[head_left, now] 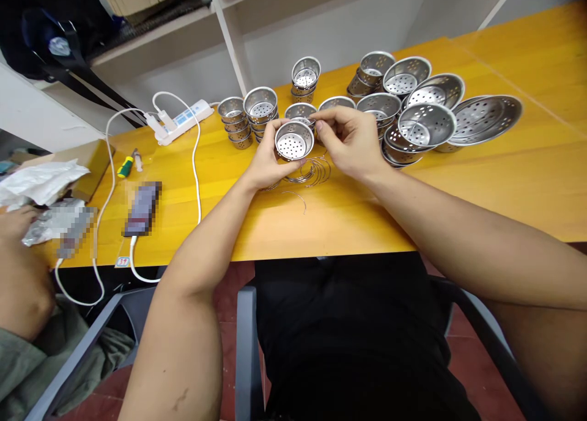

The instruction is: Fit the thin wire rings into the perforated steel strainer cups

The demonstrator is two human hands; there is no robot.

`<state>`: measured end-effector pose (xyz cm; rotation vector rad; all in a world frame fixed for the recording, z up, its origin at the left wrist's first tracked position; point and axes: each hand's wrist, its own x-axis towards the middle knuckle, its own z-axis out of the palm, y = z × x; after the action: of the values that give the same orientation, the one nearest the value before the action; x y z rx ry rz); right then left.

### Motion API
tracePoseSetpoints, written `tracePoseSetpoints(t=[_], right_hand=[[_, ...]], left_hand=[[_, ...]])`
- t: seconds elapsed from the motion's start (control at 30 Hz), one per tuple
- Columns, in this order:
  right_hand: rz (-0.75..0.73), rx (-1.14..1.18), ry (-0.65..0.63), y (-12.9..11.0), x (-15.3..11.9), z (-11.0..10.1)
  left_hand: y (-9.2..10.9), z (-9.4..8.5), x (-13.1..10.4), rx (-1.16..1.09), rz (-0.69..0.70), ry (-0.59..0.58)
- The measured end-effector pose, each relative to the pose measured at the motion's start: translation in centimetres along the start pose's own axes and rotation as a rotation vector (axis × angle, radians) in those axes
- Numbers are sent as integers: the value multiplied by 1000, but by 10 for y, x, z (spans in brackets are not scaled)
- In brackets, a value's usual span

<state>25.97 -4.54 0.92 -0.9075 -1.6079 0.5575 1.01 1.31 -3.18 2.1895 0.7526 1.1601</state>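
Above the yellow table [275,241], the left hand [266,162] holds a small perforated metal cup [294,145] gripped between thumb and fingers, its mouth tilted toward the near table edge. At the cup's upper right rim, the right hand [353,141] has thumb and index finger pinched closed; what lies between them is too small to tell. Loose curved wires [315,175] lie on the table beneath the cup, with stacked metal cups [261,108] standing beyond the hands.

Feed reached me bright, fairly even. I saw pale glare on near tabletop [321,237], glints on metal cups [260,106]; shadows looked soft. Dish [490,118] at right appeared stretched, phone [143,208] at left pixelated, far right corner dark.
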Motion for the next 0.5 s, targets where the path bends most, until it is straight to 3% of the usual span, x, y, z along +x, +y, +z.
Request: tracePoseSetpoints(t=[0.27,0.5], right_hand=[[-52,124,-12,4,2,1],[-39,128,1,9,2,3]], left_hand=[[0,-4,1,54,103,38],[-25,1,3,38,131,48]])
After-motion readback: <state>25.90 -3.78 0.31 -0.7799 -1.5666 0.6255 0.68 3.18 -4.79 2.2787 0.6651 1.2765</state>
